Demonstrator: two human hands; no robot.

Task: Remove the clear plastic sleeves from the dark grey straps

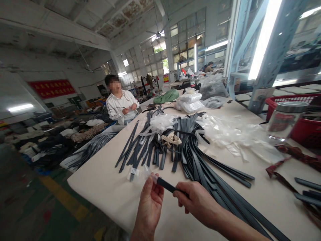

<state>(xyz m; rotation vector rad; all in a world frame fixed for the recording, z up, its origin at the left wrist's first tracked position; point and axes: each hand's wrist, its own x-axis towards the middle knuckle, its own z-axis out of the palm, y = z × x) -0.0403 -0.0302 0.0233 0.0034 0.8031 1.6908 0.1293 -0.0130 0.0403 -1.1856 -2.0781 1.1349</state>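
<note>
Near the table's front, my right hand (194, 201) is wrapped round a dark flat strip (166, 184), whose end points to the left. My left hand (152, 197) pinches a small clear plastic bag (147, 173) at that end, and the strip's tip sits at the bag's opening. Just beyond my hands lie many more dark strips (198, 160), some fanned out and others bundled with a beige cloth tie (172, 139). Clear plastic bags (233, 134) are heaped to the right of the bundle.
Across the pale table (100, 177) a person in a white shirt (120, 104) handles a thin strip. A glass jar (284, 120) and a red basket (306, 130) stand at the right. A bin of strips (92, 147) is beside the table's left edge.
</note>
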